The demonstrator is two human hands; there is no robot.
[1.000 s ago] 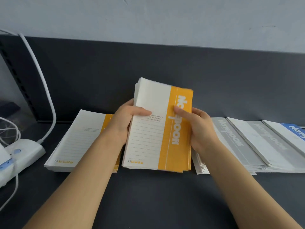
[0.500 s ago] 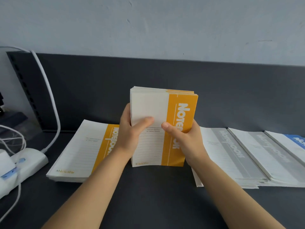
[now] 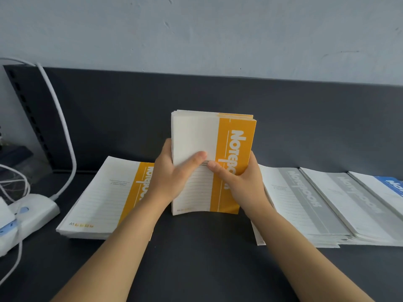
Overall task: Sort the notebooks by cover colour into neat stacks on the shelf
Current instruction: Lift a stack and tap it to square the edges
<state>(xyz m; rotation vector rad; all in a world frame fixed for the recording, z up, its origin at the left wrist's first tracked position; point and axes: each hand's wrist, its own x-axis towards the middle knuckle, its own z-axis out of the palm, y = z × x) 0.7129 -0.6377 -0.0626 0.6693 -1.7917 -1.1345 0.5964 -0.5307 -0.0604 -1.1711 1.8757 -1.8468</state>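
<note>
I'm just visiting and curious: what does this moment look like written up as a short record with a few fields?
Held bundle: orange notebooks, upright, bottom edge on the dark shelf
Left hand: grip on the bundle's left side, thumb on the cover
Right hand: grip on the bundle's right side, thumb on the cover
Left of the bundle: flat orange stack
Right of the bundle: grey stacks, then a blue notebook at the frame edge
Far left: white power strip

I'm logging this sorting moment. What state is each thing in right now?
Held orange notebooks: upright on bottom edge, gripped on both sides.
Left hand: shut on the bundle.
Right hand: shut on the bundle.
Orange stack: lying flat.
Grey stacks: flat, overlapping.
Blue notebook: flat, mostly out of frame.
</note>
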